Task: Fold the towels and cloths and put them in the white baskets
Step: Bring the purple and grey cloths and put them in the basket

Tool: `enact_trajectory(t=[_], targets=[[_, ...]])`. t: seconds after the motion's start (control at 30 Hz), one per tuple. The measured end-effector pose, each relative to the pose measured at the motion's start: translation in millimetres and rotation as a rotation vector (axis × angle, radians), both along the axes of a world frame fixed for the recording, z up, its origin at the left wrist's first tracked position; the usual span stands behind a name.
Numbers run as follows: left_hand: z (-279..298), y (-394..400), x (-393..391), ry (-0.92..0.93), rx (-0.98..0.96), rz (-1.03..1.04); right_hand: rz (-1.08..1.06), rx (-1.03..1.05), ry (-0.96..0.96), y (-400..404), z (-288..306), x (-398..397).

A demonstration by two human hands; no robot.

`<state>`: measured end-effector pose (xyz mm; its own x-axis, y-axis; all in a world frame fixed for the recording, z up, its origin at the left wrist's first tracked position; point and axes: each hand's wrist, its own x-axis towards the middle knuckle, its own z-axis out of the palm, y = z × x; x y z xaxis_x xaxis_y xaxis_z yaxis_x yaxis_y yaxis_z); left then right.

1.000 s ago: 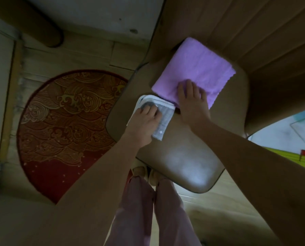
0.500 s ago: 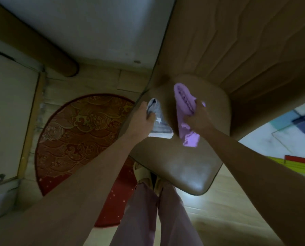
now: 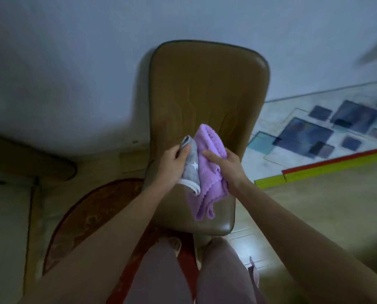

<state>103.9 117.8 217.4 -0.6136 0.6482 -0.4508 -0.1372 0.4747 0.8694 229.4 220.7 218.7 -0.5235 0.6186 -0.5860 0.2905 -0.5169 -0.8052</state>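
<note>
My left hand [image 3: 169,164] grips a folded grey cloth [image 3: 191,170] with a white star and a white edge. My right hand [image 3: 226,164] grips a folded purple towel [image 3: 206,189], whose lower end hangs loose. Both cloths are held side by side, touching, in the air above the seat of a brown chair [image 3: 207,88]. No white basket is in view.
The brown chair stands against a pale wall [image 3: 73,62]. A round red patterned rug [image 3: 91,216] lies on the wooden floor at the left. A mat with blue squares and a red and yellow border [image 3: 328,137] lies at the right. My legs are below.
Both hands have lifted the cloths off the chair seat and brought them together. My view has tilted up, so the chair back and wall now show.
</note>
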Motion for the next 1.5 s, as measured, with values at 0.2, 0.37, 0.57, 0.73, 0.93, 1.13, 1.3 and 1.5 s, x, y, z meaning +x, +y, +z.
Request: enact_trajectory(t=[0.2,0.37,0.57,0.73,0.93,1.13,1.3,1.5], targets=[[33,4,51,-0.050,0.041,-0.257,-0.215,0.071,-0.138,-34,41,70],[48,0,125,-0.017,0.072,-0.550,-0.487,-0.060,-0.187,-81,61,156],[68,-37,274,-0.074,0.108,-0.962,-0.884,0.004,-0.231,-184,90,282],[67,-95,412,-0.121,0.131,-1.334,-1.277,0.037,-0.260,-301,97,394],[77,-220,579,-0.021,0.262,-1.689,-1.657,0.031,-0.280,-456,92,523],[79,-325,714,0.122,0.312,-2.037,-1.950,0.044,-0.323,-577,85,628],[72,-380,828,0.180,0.422,-2.162,-2.156,0.005,-0.393,-649,72,707],[72,-451,989,0.139,0.521,-2.365,-2.410,-0.029,-0.442,-722,78,815]])
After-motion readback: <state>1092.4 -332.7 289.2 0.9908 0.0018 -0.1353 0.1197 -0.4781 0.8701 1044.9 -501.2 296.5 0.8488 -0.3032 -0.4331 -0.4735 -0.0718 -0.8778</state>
